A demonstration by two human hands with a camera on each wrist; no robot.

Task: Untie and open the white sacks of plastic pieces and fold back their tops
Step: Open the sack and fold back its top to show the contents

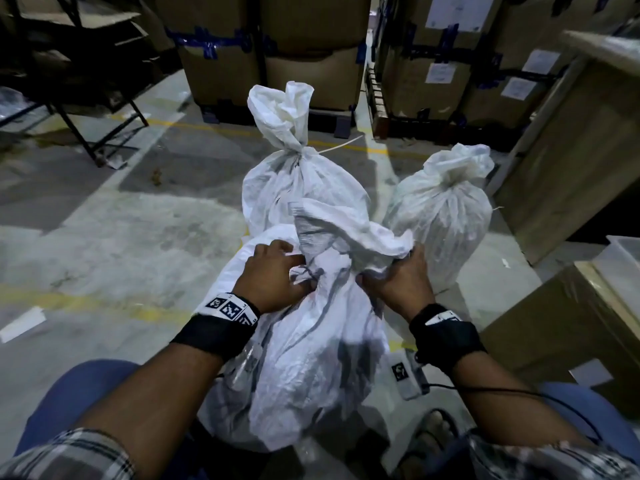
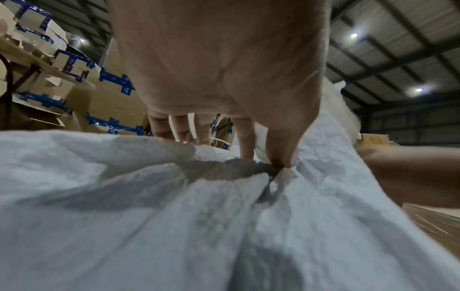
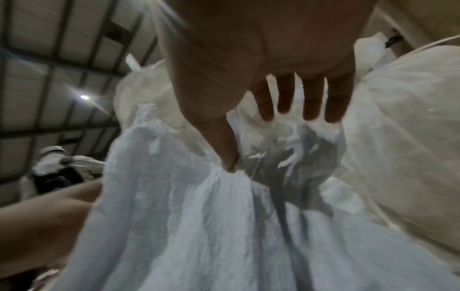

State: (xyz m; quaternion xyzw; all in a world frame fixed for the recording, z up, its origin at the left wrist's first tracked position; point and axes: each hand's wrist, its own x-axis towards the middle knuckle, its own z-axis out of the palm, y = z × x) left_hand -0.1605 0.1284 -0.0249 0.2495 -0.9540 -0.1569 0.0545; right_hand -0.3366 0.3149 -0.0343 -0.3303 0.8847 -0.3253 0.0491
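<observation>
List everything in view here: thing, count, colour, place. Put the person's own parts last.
near sack: one, white, tied at the neck, on the floor between the person's knees.
far sack: one, white, tied, upright behind the near sack.
right sack: one, white, tied, right of the far sack.
cardboard boxes: several, brown with blue tape, stacked along the back.
metal rack: one, dark, far left.
wrapped carton: one, brown, at the right edge.
floor: grey concrete with yellow lines.
left hand: pinches the near sack's tied neck.
right hand: grips the neck from the other side.
</observation>
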